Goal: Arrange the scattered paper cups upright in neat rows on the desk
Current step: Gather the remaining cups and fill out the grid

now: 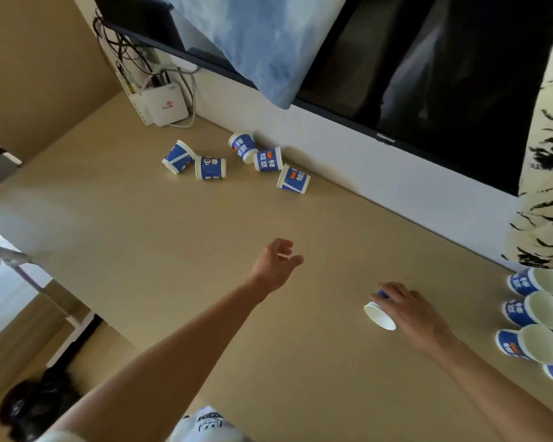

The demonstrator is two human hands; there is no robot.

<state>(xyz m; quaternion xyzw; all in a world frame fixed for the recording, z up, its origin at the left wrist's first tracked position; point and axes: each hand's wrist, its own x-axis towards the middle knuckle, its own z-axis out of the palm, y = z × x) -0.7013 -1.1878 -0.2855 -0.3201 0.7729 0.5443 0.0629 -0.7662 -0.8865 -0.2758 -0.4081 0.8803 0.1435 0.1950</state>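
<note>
Several blue-and-white paper cups (210, 167) lie scattered near the far side of the tan desk (160, 237), below the wall. My left hand (276, 261) reaches out over the desk toward them, fingers loosely spread and holding nothing. My right hand (409, 309) grips one paper cup (379, 315) from above, its white rim showing to the left of my fingers. A row of upright cups (538, 311) stands at the desk's right edge.
A dark TV screen (428, 74) hangs above the desk with a blue cloth (253, 43) draped over its corner. A white router box (165, 105) with cables sits at the far left corner. A black-and-cream patterned fabric (549, 170) hangs at right.
</note>
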